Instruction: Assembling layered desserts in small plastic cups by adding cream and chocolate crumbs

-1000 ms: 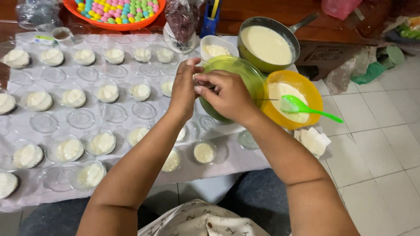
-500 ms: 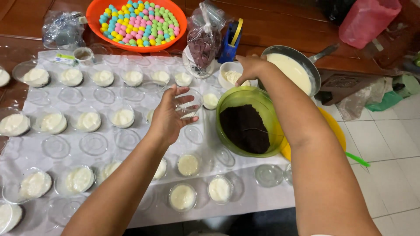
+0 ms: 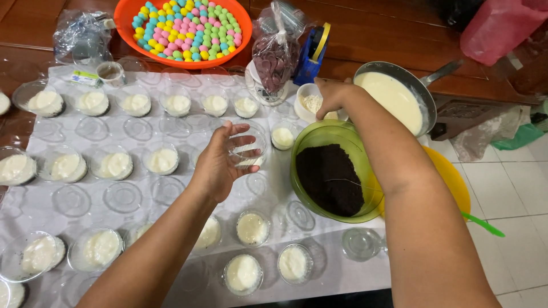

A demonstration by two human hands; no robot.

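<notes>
Left hand: left hand point(image 3: 220, 162) curls loosely around a clear plastic cup point(image 3: 246, 149), lifted over the middle of the white sheet point(image 3: 74, 128); a little pale filling shows in the cup's bottom
Right hand: right hand point(image 3: 331, 94) reaches far to the small white bowl point(image 3: 311, 102), fingertips bent down at its rim; whether they pinch anything I cannot tell
Done so far: most cups on the sheet, like the filled cups point(image 3: 162, 161) at left and those near the front edge, already carry pale cream; none shows a dark topping, as far as I can judge
Left to do: several empty cups point(image 3: 361, 243) and lids lie bare; the green bowl of dark crumbs point(image 3: 331, 178) looks full
Edges: the sheet's near edge is crowded; the pan of cream point(image 3: 394, 100) sits far right, touching the table's edge
Open room: little bare sheet between rows; the orange tray of coloured balls point(image 3: 185, 31) closes the far side
</notes>
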